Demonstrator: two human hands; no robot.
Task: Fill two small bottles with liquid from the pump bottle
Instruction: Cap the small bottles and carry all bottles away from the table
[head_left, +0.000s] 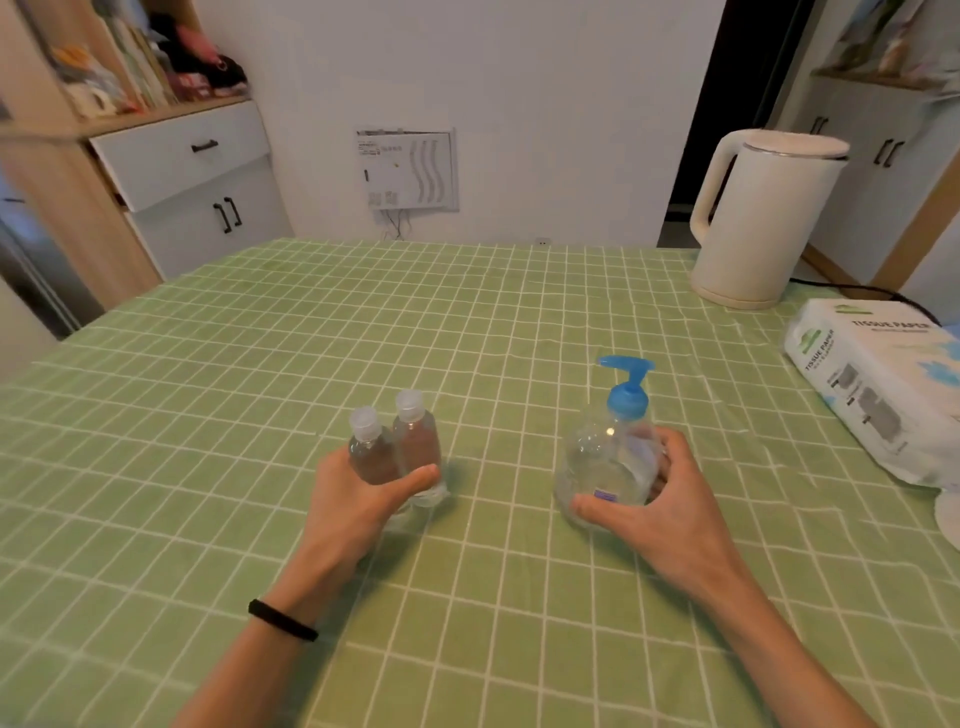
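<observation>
On the green checked table (208, 415), the left hand (358, 499) wraps around two small capped bottles (397, 449) standing side by side and touching. To their right, the right hand (660, 499) grips the clear pump bottle (608, 467) with its blue pump head. A white kettle (758, 218) and tissue pack (878, 384) sit along the far right edge.

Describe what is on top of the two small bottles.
A pale cap tops each: left small bottle, right small bottle. The left hand grips both, covering their lower sides.
</observation>
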